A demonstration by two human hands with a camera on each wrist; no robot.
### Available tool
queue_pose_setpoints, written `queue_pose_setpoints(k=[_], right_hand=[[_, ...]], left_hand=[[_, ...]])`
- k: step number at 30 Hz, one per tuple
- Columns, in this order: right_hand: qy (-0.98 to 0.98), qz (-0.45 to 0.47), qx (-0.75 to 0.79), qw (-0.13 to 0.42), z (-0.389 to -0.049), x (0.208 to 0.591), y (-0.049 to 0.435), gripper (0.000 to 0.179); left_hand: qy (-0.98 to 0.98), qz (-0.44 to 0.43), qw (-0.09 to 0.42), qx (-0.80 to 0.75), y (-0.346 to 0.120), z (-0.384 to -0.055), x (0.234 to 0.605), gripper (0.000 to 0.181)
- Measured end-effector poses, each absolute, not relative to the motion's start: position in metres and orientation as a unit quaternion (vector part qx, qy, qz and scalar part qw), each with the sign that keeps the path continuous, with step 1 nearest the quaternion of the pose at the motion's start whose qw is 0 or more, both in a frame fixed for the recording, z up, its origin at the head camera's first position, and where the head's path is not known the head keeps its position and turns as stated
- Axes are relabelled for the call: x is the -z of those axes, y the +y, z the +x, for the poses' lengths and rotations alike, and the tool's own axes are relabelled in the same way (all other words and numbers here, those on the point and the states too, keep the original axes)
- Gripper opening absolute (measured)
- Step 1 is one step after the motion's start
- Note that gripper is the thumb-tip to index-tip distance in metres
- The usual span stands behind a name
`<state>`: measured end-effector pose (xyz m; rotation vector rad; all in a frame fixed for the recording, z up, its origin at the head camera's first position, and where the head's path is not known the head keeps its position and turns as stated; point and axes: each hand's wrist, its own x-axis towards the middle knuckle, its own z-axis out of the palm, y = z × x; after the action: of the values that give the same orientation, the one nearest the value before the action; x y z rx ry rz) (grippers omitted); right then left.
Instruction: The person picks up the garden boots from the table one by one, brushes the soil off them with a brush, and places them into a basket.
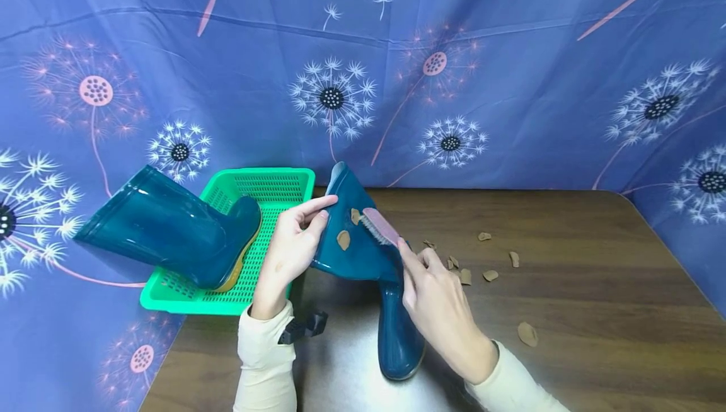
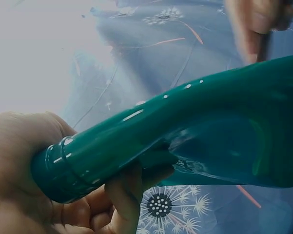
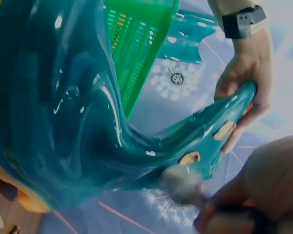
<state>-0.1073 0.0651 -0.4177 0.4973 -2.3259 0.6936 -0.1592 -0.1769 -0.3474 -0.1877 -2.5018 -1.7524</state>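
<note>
A blue-green rubber boot (image 1: 363, 257) stands tilted over the table, its toe pointing toward me. My left hand (image 1: 292, 245) grips the top of the shaft, fingers and thumb on either side of its edge, as the left wrist view shows. In my right hand (image 1: 442, 302) is the handle of a pink-backed brush (image 1: 381, 226) with pale bristles. Those bristles are against the shaft, right beside a brown flake (image 1: 355, 216). Another brown flake (image 1: 343, 240) sticks to the shaft nearer my left hand. The brush head (image 3: 183, 185) looks blurred in the right wrist view.
To the left is a green plastic basket (image 1: 300, 179) with a second rubber boot (image 1: 176, 229) lying in it, its shaft jutting over the side. Several brown flakes (image 1: 527, 334) lie scattered on the wooden table (image 1: 612, 261), right of my right hand. A dandelion-patterned cloth (image 1: 510, 84) hangs behind.
</note>
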Motion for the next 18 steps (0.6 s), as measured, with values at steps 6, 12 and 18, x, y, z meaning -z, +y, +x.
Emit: queue_pose_setpoints(k=[6,12,18], right_hand=[[-0.865,0.217,-0.279,0.356,-0.1078,0.4153,0.0644,0.051],[-0.871,0.192,-0.271,0.363,-0.1089,0.4163,0.0632,0.049],[-0.867,0.212,-0.282,0.353,-0.1102,0.4172,0.0639,0.05]], left_hand=[[-0.816,-0.066,0.042,0.573,-0.1766,-0.1586,0.3469,0.037],[-0.817,-0.065,0.049,0.57,-0.1737,-0.1569,0.3468,0.037],[-0.817,-0.064,0.042,0.571,-0.1721,-0.1588,0.3478,0.038]])
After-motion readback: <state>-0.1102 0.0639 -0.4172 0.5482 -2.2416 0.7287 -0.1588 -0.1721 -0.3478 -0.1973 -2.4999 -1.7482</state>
